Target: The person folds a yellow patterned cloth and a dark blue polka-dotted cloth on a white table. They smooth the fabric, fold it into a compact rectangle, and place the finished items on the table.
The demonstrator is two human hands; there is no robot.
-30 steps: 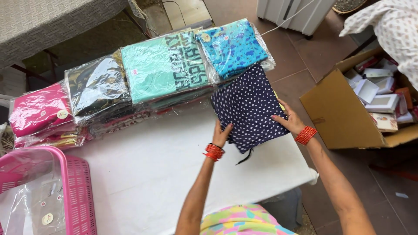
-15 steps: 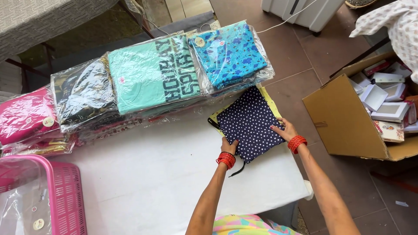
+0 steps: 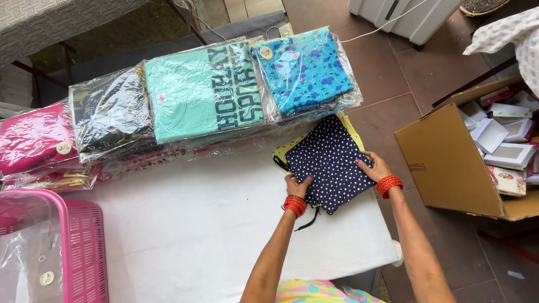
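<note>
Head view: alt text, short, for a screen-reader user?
Both hands, left hand and right hand, press a folded navy polka-dot cloth flat on a white table, beside a row of plastic-wrapped garments; an open cardboard box stands on the floor.

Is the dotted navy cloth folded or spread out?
Folded: the dotted navy cloth is a compact rectangle under the left hand and right hand.
</note>
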